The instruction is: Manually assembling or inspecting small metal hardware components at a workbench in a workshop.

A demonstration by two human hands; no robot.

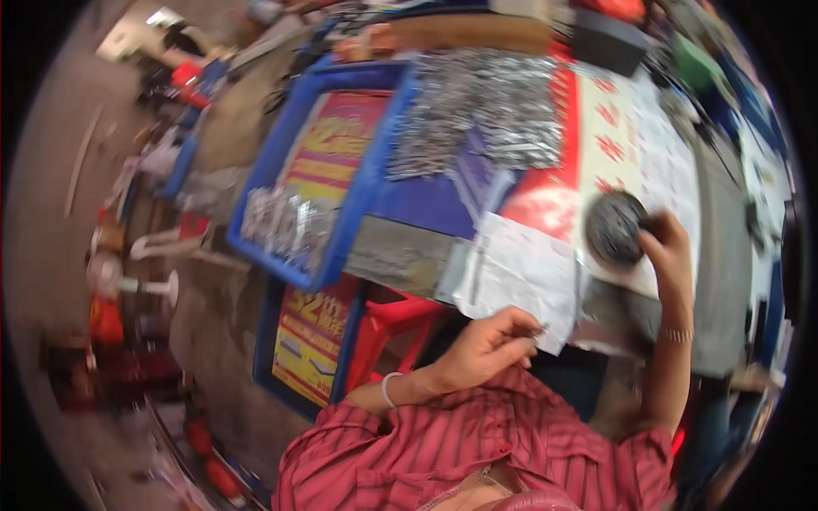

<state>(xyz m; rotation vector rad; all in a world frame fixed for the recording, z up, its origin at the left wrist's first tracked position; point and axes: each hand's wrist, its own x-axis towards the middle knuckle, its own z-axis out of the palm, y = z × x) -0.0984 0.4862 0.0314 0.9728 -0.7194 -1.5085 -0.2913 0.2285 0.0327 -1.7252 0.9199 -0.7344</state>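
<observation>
My left hand (494,345) is closed in a pinch at the lower edge of a white paper sheet (520,272). A tiny dark bit shows at its fingertips, too small to name. Over on the right, my right hand (667,243) has its fingertips bent together at the rim of a round dark dish (615,228). What those fingers hold, if anything, is hidden. The dish stands on a red and white printed sheet (596,128) and its contents are too blurred to tell.
Many silvery metal strips (477,106) lie in rows at the far side of the bench. Left of them a blue tray (349,230) holds more silvery pieces. Below it are another dark blue tray (266,341) and a red stool (396,319). A white fan (106,277) stands farther left.
</observation>
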